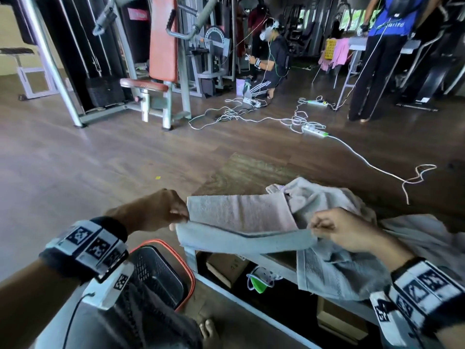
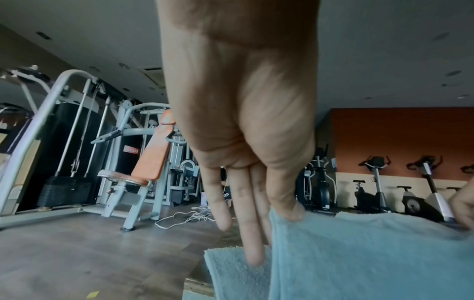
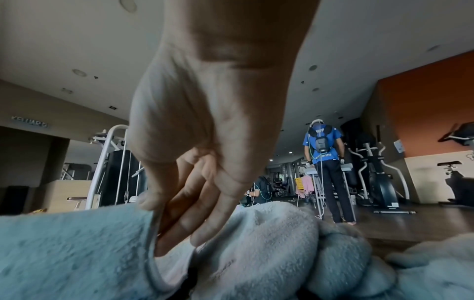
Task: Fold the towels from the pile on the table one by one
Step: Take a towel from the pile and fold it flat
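Head view: the left hand (image 1: 161,210) and right hand (image 1: 344,231) each pinch an end of a grey terry towel (image 1: 241,239), stretched taut above the bench (image 1: 251,260). A folded pinkish towel (image 1: 239,212) lies flat behind it, beside the rumpled pile (image 1: 324,195).

Left wrist view: the thumb (image 2: 284,194) presses the nubby towel edge (image 2: 359,253), other fingers straight.

Right wrist view: curled fingers (image 3: 205,213) nip the hemmed corner (image 3: 151,233).
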A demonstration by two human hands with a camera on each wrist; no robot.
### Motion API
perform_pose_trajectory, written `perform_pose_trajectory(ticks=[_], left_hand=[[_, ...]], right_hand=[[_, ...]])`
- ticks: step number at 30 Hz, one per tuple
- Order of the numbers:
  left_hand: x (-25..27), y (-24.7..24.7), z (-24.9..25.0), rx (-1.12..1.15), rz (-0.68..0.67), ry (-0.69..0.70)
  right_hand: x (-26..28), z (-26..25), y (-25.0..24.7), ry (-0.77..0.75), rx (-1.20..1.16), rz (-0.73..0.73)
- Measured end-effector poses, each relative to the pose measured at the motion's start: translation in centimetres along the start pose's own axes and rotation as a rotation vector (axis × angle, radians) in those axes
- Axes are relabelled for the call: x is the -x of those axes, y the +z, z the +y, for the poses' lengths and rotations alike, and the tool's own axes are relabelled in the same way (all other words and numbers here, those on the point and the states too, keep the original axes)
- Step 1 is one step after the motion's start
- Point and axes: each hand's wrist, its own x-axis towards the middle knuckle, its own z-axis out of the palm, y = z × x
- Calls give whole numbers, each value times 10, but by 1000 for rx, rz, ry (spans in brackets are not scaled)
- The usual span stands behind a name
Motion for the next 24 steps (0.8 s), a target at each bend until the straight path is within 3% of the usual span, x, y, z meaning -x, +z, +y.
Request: perform_pose_trajectory(ticks=[4,11,17,22,24], left_hand=[[-6,1,-6,38,-3,-110],[-41,10,-38,15,131,-336],[-83,28,-58,12,283,-465],[-110,48,-84,13,324,-492],[-113,57,-88,26,276,-495]], right_hand=[[-14,3,-5,4,-63,42],[-89,-8,-8,-51,-70,329],[-167,-6,8,128,145,375],[-199,16,30,257,209,428],[-200,20,37,261,265,415]])
